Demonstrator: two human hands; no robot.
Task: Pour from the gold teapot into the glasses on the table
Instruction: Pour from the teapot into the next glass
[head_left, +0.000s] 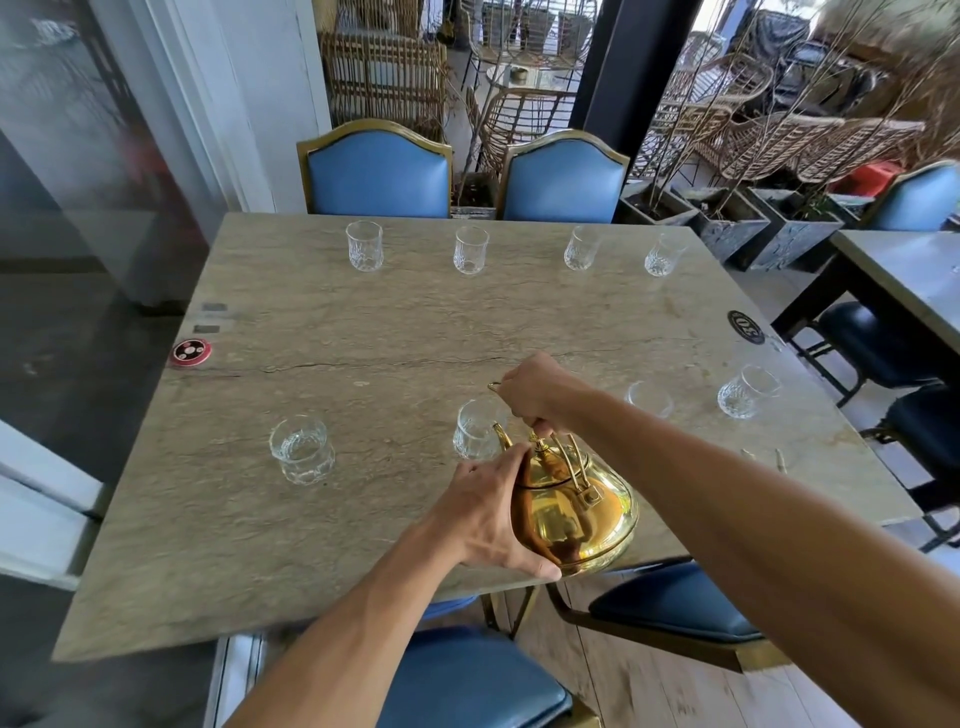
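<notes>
The gold teapot (576, 512) hangs tilted over the near edge of the stone table (363, 332), its spout toward a clear glass (474, 431) just beyond it. My right hand (537, 389) is closed around the teapot's top handle. My left hand (491, 514) is pressed against the pot's left side and lid. Other near glasses stand at the left (303, 451), behind my right arm (652, 399) and at the far right (745, 392). Several more glasses line the far edge, such as one at the far left (364, 246).
Two blue chairs (379, 171) face me across the table, and blue seats (467, 680) sit under the near edge. A red round disc (191, 352) lies at the table's left edge, a black number badge (746, 326) at the right. Another table (904, 270) stands to the right.
</notes>
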